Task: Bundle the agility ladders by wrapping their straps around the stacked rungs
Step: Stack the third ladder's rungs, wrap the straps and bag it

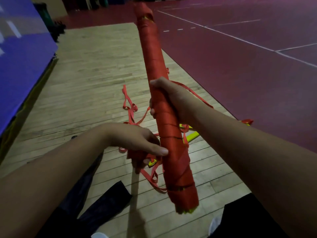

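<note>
A long bundle of stacked rungs, wound all over in red strap, points away from me at a slant. Yellow rung ends show at its near tip. My right hand grips the bundle around its middle, thumb on top. My left hand sits lower on the left, thumb pressed against the bundle's side, fingers curled round a wad of red strap. Loose red strap trails in loops on the floor behind the bundle. Beneath the hands lie yellow rungs of another ladder, partly hidden.
Pale wooden floor lies under everything, bordered on the right by dark red court flooring with white lines. A blue padded mat stands along the left. Dark fabric lies near my legs at the bottom.
</note>
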`<state>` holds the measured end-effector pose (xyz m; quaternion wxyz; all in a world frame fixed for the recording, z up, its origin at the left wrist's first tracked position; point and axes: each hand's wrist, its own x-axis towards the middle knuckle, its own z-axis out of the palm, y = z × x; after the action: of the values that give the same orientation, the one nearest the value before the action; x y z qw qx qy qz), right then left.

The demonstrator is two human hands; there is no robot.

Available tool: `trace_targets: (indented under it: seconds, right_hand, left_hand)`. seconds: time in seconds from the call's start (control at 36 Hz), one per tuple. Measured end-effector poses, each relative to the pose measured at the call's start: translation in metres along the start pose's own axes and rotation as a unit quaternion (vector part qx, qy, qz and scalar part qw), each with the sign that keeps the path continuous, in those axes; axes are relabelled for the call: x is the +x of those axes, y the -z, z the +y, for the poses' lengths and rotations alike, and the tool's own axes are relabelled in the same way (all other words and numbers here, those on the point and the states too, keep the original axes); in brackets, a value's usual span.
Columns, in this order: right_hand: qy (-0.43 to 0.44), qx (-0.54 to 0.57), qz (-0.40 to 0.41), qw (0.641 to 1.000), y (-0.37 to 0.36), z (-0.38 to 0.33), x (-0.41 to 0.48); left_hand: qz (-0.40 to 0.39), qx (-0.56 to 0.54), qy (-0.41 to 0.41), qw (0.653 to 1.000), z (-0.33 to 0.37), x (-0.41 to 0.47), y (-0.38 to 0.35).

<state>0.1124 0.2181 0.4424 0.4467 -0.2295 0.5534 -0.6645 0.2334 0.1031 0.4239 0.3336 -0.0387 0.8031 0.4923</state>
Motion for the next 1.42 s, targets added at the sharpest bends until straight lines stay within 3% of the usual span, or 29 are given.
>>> trace_targets:
  seconds: [0.06,0.14,0.22,0.28,0.33,0.44,0.56,0.67,0.75,0.86,0.92,0.97,1.06,1.17,1.31,1.42]
  right_hand:
    - [0.029,-0.082,0.037,0.996,0.001,0.003,0.001]
    - [0.102,-0.147,0.119,0.977,-0.003,0.013,0.008]
    - [0.13,-0.131,0.191,0.964,-0.009,0.024,0.018]
    - [0.117,-0.097,0.2,0.968,-0.01,0.025,0.02]
    - [0.115,-0.023,0.15,0.982,-0.007,0.017,0.018]
    - [0.092,0.125,0.01,0.988,-0.003,-0.001,0.008]
    - [0.046,0.182,-0.067,0.98,-0.017,-0.005,0.001]
    - [0.002,0.079,-0.019,0.997,-0.018,0.0,0.001]
    - [0.044,-0.052,0.07,0.995,-0.02,0.009,0.002]
    - [0.106,-0.164,0.149,0.97,-0.021,0.018,0.01]
    - [0.096,-0.138,0.142,0.976,-0.02,0.017,0.012]
    - [0.084,-0.048,0.106,0.99,-0.017,0.01,0.01]
    - [0.065,0.087,0.009,0.994,-0.01,-0.002,0.004]
    - [0.032,0.177,-0.087,0.98,-0.015,-0.006,0.0]
    - [-0.03,0.112,-0.081,0.99,-0.017,-0.001,0.002]
    - [-0.019,0.011,-0.016,1.0,-0.013,0.003,0.003]
  left_hand:
    - [0.017,0.045,0.041,0.998,-0.002,-0.001,0.004]
    - [0.137,0.019,0.019,0.99,-0.001,0.007,0.001]
    - [0.265,0.058,-0.007,0.962,-0.006,0.023,-0.003]
    - [0.298,0.036,-0.014,0.954,-0.01,0.025,-0.001]
    - [0.271,-0.028,-0.048,0.961,-0.01,0.015,0.003]
    - [0.142,-0.162,-0.148,0.965,-0.005,-0.001,0.008]
    - [0.101,-0.152,-0.162,0.97,-0.006,0.001,0.005]
    - [0.084,-0.106,-0.09,0.987,-0.002,0.0,0.0]
    - [0.067,-0.074,-0.036,0.994,0.006,-0.003,-0.002]
    - [0.201,0.015,-0.006,0.979,0.003,0.007,-0.005]
    - [0.254,0.005,-0.021,0.967,-0.002,0.011,-0.004]
    - [0.249,-0.06,-0.052,0.965,-0.005,0.008,0.0]
    - [0.169,-0.162,-0.113,0.966,-0.003,-0.003,0.004]
    - [0.072,-0.181,-0.126,0.973,-0.001,-0.005,-0.002]
    - [0.034,-0.117,-0.036,0.992,0.005,-0.005,-0.004]
    - [0.039,0.084,0.065,0.994,-0.001,-0.009,0.011]
